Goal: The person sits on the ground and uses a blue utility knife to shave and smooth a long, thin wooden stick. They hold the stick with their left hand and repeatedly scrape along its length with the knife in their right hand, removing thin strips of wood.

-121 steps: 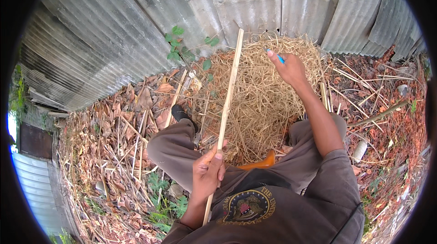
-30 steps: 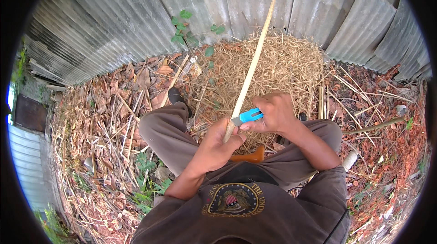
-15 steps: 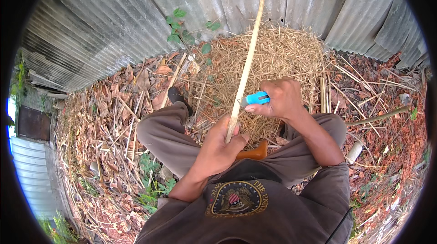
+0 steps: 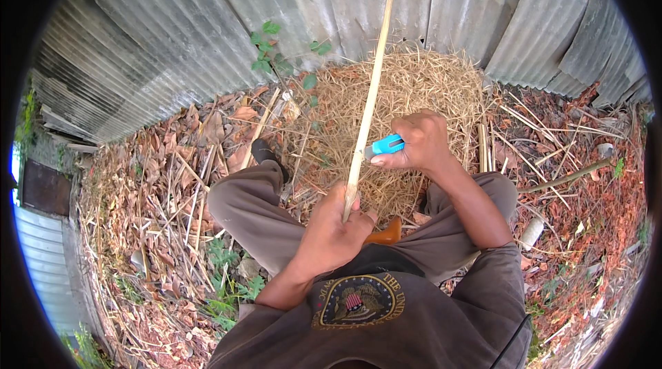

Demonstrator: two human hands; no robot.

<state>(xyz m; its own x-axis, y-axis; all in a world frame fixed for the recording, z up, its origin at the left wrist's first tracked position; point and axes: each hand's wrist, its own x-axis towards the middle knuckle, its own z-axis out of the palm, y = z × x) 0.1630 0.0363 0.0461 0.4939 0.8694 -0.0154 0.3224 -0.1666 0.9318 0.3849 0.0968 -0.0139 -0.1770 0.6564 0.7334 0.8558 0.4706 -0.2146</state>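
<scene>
While the left hand [image 4: 334,231] grips the stick's [image 4: 369,104] lower end, upright over the straw pile [image 4: 427,86], the right hand [image 4: 420,141] presses a blue knife [image 4: 385,146] against it; shaving looks underway, most of its length apparently left.

Corrugated metal fence [image 4: 207,31] closing off the far side, straw heap [image 4: 414,93] piled against it, long bamboo stick [image 4: 369,100] slanting up between the knees, open air beside it, leaf litter [image 4: 152,183] and loose canes [image 4: 262,128] covering the ground [image 4: 586,217] at both sides
</scene>
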